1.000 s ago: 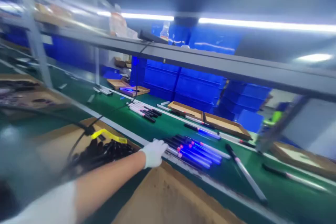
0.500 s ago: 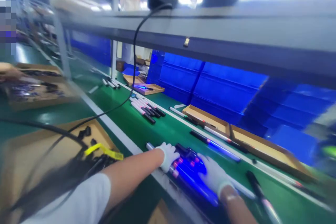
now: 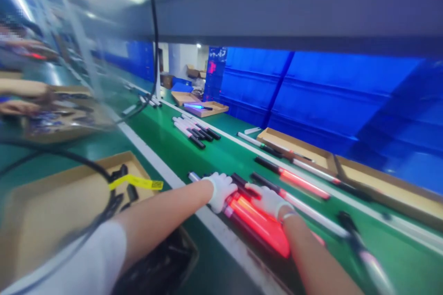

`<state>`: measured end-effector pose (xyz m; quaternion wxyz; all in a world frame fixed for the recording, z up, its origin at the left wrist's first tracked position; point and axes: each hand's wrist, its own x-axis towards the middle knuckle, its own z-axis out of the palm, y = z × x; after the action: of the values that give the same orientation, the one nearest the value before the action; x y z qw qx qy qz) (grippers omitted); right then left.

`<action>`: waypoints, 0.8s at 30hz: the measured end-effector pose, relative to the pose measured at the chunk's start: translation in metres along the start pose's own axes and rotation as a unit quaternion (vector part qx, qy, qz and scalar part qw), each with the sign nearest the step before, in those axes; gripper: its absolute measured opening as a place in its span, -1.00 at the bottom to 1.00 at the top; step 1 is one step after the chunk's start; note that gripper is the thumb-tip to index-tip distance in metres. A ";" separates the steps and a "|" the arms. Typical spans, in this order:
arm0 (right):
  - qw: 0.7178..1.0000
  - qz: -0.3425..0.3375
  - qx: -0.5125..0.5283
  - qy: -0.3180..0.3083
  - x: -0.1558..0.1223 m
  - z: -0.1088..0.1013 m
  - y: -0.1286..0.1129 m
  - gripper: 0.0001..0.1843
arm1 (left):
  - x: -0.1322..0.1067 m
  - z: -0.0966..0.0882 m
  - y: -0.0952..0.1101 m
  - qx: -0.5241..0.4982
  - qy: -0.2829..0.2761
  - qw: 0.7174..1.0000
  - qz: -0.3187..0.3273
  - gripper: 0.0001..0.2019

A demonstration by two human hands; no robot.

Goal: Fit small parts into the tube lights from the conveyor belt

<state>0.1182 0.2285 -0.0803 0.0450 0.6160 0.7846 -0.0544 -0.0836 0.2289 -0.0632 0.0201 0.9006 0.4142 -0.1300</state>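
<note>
My left hand (image 3: pixel 220 191) in a white glove lies on the near end of a bundle of light sticks (image 3: pixel 256 223), which glow red. My right hand (image 3: pixel 266 200), also gloved, presses on the same bundle a little further along, and its fingers point towards my left hand. The hands nearly touch. Much of the bundle is hidden under my hands and right forearm. A loose black-handled light stick (image 3: pixel 297 184) lies just beyond my right hand on the green conveyor belt (image 3: pixel 228 156).
Left of the belt's white edge strip (image 3: pixel 152 156), a cardboard tray (image 3: pixel 62 203) holds black parts and a yellow strap (image 3: pixel 135 183). Several sticks (image 3: pixel 195 131) lie further along the belt. Cardboard trays (image 3: pixel 294 147) and blue crates (image 3: pixel 311 92) stand beyond. A co-worker's hands (image 3: pixel 20 97) work at far left.
The sticks' glow has gone from blue to red. My right hand has moved left, closer to my left hand, and the view has tilted down and levelled.
</note>
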 end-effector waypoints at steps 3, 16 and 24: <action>1.000 0.009 0.014 -0.017 -0.001 -0.004 -0.003 -0.59 | -0.004 0.002 -0.006 -0.001 -0.002 1.000 -0.002 -0.24; 0.992 0.109 0.009 0.068 -0.045 -0.024 0.037 -0.51 | -0.011 0.008 -0.040 -0.009 0.053 0.998 -0.015 -0.49; 0.986 0.100 0.026 0.132 -0.143 -0.042 0.055 -0.39 | -0.001 0.010 -0.045 0.042 0.068 0.995 -0.062 -0.46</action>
<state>0.2057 0.1104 -0.0207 -0.0703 0.6938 0.7167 0.0116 -0.1203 0.2559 -0.0694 -0.0543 0.8800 0.4639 -0.0865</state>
